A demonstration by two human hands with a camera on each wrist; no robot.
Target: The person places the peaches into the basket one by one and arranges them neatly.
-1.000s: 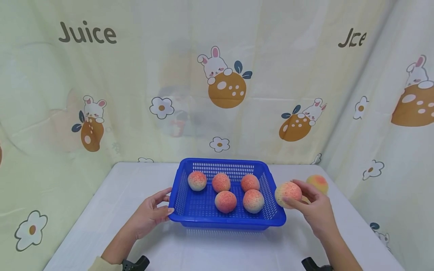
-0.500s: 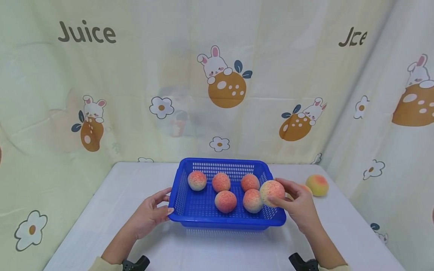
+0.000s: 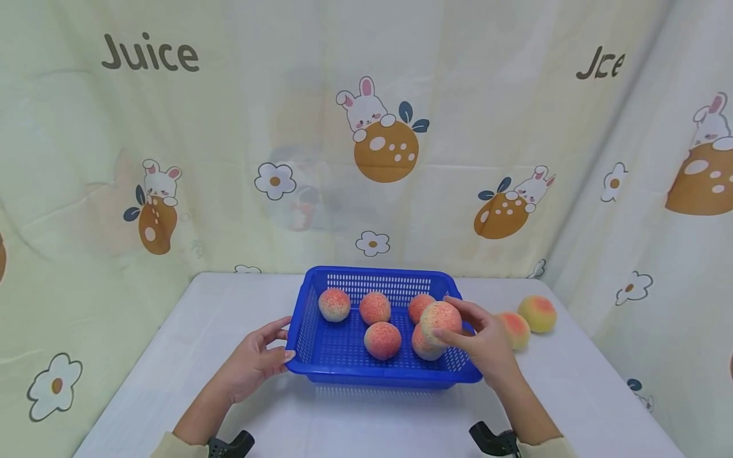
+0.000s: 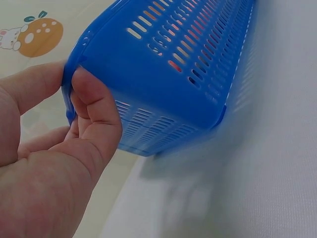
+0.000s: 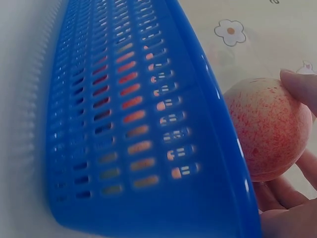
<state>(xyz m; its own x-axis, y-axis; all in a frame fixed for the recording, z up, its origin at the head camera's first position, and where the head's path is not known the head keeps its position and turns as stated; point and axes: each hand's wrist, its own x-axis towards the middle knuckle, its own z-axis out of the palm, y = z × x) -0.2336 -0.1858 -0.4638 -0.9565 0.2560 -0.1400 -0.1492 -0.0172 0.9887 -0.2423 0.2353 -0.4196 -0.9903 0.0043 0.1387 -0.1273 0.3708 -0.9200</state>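
Note:
A blue perforated plastic basket [image 3: 338, 367] stands in the middle of the table with several pink-and-cream peaches inside, among them a peach [image 3: 382, 341] near the front. My left hand [image 3: 258, 359] grips the basket's left rim; in the left wrist view the thumb and fingers [image 4: 94, 101] pinch that edge. Over the basket's right part, my right hand [image 3: 483, 343] holds a speckled peach [image 3: 441, 322] between thumb and fingers. That peach overlaps another one below it in the head view. Seen from the right wrist, the held peach [image 5: 270, 129] is just beyond the blue rim.
Two yellow-and-orange peaches lie on the table right of the basket: a nearer peach [image 3: 514, 331], partly behind my right hand, and a farther peach [image 3: 537, 313]. A white cloth covers the table [image 3: 366, 423]. A printed curtain [image 3: 286, 114] hangs behind it.
My right hand has carried the peach leftward from beside the basket to above its right part, uncovering the nearer yellow peach. My left hand stays on the rim.

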